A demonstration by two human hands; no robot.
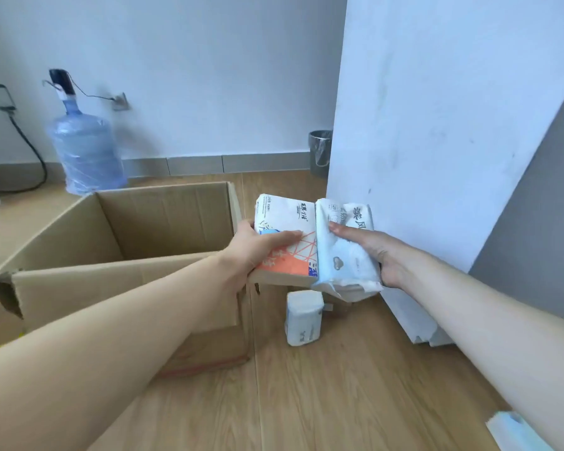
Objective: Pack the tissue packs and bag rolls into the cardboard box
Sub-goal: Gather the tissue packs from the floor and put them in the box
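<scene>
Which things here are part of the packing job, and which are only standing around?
For the job: open brown cardboard box; orange-and-white tissue pack in left hand; pale blue-white tissue pack in right hand; small white tissue pack on floor.

Standing around: blue plastic water bottle; metal waste bin.

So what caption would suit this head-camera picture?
Left hand and right hand each carry a tissue pack beside the open cardboard box.

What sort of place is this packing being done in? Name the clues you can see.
Probably a plain room in an office or flat, with the work done on the floor. Clues: a wood-look laminate floor, a large water jug with a pump standing by the wall, and a small metal waste bin in the corner.
</scene>
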